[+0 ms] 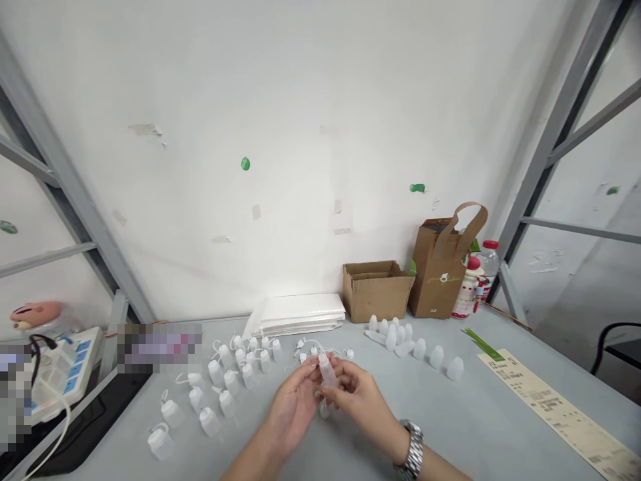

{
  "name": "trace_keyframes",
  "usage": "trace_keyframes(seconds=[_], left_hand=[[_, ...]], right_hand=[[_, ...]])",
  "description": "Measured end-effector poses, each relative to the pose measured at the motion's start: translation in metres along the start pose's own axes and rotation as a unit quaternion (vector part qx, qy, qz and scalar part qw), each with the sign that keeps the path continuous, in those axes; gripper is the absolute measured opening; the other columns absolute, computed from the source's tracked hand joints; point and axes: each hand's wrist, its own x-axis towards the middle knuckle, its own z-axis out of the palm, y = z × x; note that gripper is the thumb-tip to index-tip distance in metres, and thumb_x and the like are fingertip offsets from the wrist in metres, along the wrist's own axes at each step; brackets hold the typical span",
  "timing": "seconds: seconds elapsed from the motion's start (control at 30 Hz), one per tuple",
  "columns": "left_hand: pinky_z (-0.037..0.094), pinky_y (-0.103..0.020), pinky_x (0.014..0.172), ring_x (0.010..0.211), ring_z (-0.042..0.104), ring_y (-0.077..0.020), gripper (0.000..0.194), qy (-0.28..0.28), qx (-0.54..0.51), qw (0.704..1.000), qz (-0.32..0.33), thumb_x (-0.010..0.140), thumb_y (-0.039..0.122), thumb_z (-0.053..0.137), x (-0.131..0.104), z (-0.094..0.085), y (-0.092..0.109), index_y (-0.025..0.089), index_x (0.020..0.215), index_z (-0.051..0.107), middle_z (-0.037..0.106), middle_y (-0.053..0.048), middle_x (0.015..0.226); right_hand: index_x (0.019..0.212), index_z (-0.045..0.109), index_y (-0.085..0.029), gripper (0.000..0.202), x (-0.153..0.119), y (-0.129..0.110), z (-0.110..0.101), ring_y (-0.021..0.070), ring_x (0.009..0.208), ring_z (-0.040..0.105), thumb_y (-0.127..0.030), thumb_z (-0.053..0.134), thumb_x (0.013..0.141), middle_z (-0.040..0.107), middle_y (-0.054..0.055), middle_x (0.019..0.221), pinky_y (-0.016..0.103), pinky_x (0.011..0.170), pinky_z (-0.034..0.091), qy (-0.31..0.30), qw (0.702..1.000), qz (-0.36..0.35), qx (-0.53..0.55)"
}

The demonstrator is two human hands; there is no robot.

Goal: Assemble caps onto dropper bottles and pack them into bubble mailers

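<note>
A small translucent squeeze bottle [328,371] is held tilted between my two hands, over the table. My right hand [358,394] is closed on its side, thumb and fingers pinching it. The fingertips of my left hand [293,404] close on its other side near the neck, palm turned up. Under my hands another whitish piece [325,408] partly shows; its kind is hard to make out. Just behind my fingers lie several small white strapped caps [301,345]. To the left stand several similar bottles with caps on straps [209,422].
Several uncapped translucent pieces [419,349] stand or lie at right. Behind are white flat packs [300,311], a cardboard box [378,297], a brown paper bag [438,287] and red-capped bottles [489,260]. A printed paper strip [555,407] lies right; a power strip [75,371] left.
</note>
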Motion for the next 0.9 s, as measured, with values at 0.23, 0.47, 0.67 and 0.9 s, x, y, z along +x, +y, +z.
trace_keyframes(seconds=[0.23, 0.47, 0.67, 0.9], left_hand=[[0.042, -0.036, 0.088, 0.101, 0.058, -0.0279, 0.032, 0.119, 0.173, 0.968, 0.141, 0.06, 0.032, 0.075, -0.005, 0.006, 0.007, 0.016, 0.086, 0.066, 0.07, -0.01, 0.097], [0.045, -0.037, 0.088, 0.098, 0.06, -0.0232, 0.039, 0.262, 0.253, 0.89, 0.276, 0.06, 0.039, 0.072, 0.005, -0.016, 0.012, 0.019, 0.092, 0.062, 0.067, -0.007, 0.098], [0.051, -0.033, 0.077, 0.098, 0.056, -0.0239, 0.036, 0.258, 0.369, 0.85, 0.273, 0.062, 0.04, 0.07, 0.008, -0.023, 0.006, 0.019, 0.091, 0.066, 0.062, -0.006, 0.098], [0.056, -0.031, 0.067, 0.093, 0.059, -0.0234, 0.034, 0.244, 0.37, 0.86, 0.253, 0.063, 0.034, 0.068, 0.01, -0.026, 0.003, 0.019, 0.094, 0.067, 0.063, -0.006, 0.097]], right_hand=[[0.089, 0.06, -0.015, 0.031, 0.008, 0.01, -0.008, 0.0135, 0.059, 0.055, -0.038, 0.067, 0.069, 0.058, -0.002, 0.062, 0.026, 0.06, 0.044, -0.057, 0.998, 0.022, -0.031], [0.095, 0.063, -0.019, 0.026, -0.001, 0.019, -0.007, 0.0171, 0.083, 0.054, -0.02, 0.07, 0.069, 0.057, 0.005, 0.094, 0.027, 0.078, 0.042, -0.062, 0.931, -0.062, -0.354], [0.085, 0.063, -0.016, 0.01, -0.003, 0.025, -0.002, 0.0174, 0.087, 0.055, -0.012, 0.062, 0.076, 0.057, 0.005, 0.094, 0.025, 0.08, 0.042, -0.1, 0.907, -0.067, -0.404], [0.08, 0.061, -0.017, 0.008, 0.007, 0.015, -0.015, 0.0165, 0.08, 0.055, -0.012, 0.057, 0.078, 0.057, 0.003, 0.085, 0.027, 0.076, 0.043, -0.027, 0.946, -0.111, -0.303]])
